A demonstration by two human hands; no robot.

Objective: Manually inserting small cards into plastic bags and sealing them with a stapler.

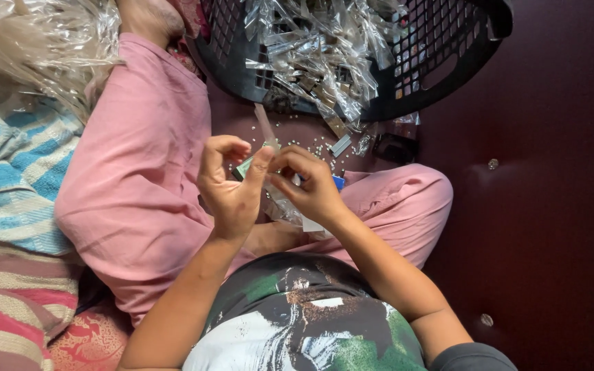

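I sit cross-legged in pink trousers [139, 172] on a dark maroon floor. My left hand [232, 185] and my right hand [307, 185] meet over my lap, fingers pinched together on a small clear plastic packet [267, 130] that sticks up between them. A bit of green shows by my left thumb and a bit of blue by my right wrist. More clear plastic lies in my lap under the hands. What is inside the packet is too small to tell.
A black slotted plastic basket [448, 62] full of small clear packets stands just beyond my knees. Small pale bits and loose packets [342, 144] lie on the floor before it. Crumpled clear plastic [36, 41] and striped cloth [15, 178] are at the left.
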